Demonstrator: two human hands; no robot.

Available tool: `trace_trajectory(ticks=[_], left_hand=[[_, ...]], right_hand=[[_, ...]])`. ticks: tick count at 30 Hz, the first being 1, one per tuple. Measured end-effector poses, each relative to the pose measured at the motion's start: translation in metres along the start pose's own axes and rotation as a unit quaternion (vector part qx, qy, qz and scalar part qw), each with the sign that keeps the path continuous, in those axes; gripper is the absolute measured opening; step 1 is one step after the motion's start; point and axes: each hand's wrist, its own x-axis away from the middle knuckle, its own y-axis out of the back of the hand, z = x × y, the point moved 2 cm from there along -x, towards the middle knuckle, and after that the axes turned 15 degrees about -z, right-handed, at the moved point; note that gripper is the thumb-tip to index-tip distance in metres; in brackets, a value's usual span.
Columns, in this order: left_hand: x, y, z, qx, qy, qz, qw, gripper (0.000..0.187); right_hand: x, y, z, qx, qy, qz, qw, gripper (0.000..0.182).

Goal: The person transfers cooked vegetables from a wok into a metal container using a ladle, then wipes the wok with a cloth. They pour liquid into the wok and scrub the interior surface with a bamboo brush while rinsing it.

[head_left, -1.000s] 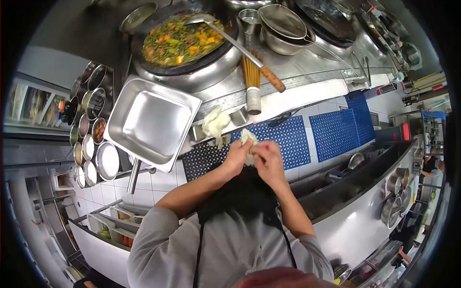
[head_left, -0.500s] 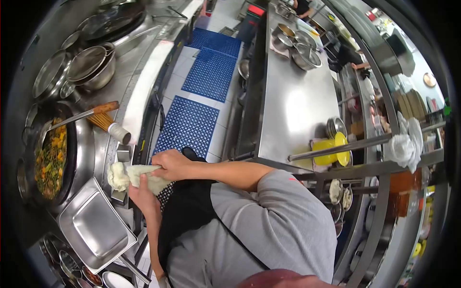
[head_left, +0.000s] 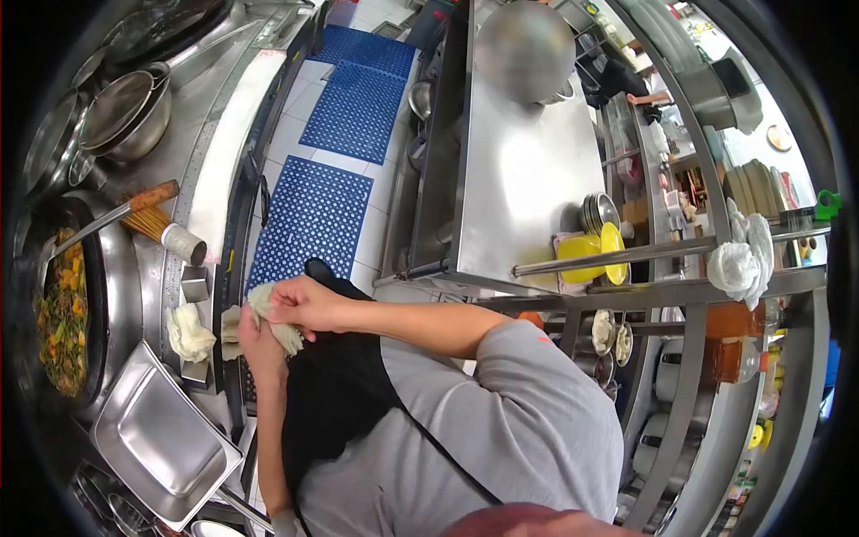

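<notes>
A pale, bunched cloth (head_left: 287,336) is between my two hands. My right hand (head_left: 302,302) has its fingers closed on the upper part of the cloth. Just below and to the left, my left hand (head_left: 260,347) grips the same cloth. A second crumpled pale cloth (head_left: 190,333) lies on the stove's edge, apart from my hands. Another pale fold (head_left: 231,332) shows beside my left hand; whether it joins the held cloth is unclear. Farther left, a wok (head_left: 97,313) holds cooked vegetables (head_left: 63,327), with a ladle (head_left: 116,213) resting across its rim.
An empty metal pan (head_left: 165,436) sits at the lower left. A bamboo brush (head_left: 165,231) and stacked strainers (head_left: 125,112) are on the stove. Blue mats (head_left: 313,219) cover the aisle floor. Yellow bowls (head_left: 582,258) stand on the steel table (head_left: 528,170). Another person's hand (head_left: 637,99) shows beyond.
The view has shifted, moving the scene left and up. My hands have drawn away from the crumpled cloth on the stove's edge, and the held cloth is more bunched.
</notes>
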Motion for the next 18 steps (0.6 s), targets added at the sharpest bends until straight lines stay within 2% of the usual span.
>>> trace_trajectory(ticks=[3,4,7,8,11,12,15,18], left_hand=[[-0.001,0.002,-0.009,0.136,0.125,-0.001,0.983,0.02],[0.004,0.001,-0.02,0.174,0.143,-0.03,0.974,0.024],[-0.001,0.011,-0.011,0.196,0.089,0.01,0.976,0.025],[-0.007,0.013,-0.005,0.188,0.073,0.011,0.979,0.025],[-0.005,0.011,-0.007,0.169,0.055,-0.04,0.983,0.025],[-0.006,0.013,-0.005,0.168,0.067,-0.066,0.981,0.029],[-0.023,0.033,-0.004,0.167,0.138,-0.112,0.97,0.035],[-0.026,0.03,0.003,0.186,0.102,-0.068,0.975,0.034]], right_hand=[[-0.017,-0.011,0.006,0.048,0.015,-0.063,0.997,0.028],[-0.024,-0.011,0.006,0.117,0.076,-0.097,0.985,0.03],[-0.032,-0.02,-0.001,0.239,0.315,-0.161,0.904,0.024],[-0.026,-0.025,-0.004,0.242,0.356,-0.169,0.887,0.02],[-0.006,-0.032,0.012,0.311,0.358,-0.134,0.87,0.02],[-0.001,-0.032,0.014,0.326,0.331,-0.101,0.88,0.024],[0.02,-0.032,0.02,0.311,0.371,0.017,0.875,0.034],[0.025,-0.036,0.006,0.274,0.353,-0.076,0.891,0.04]])
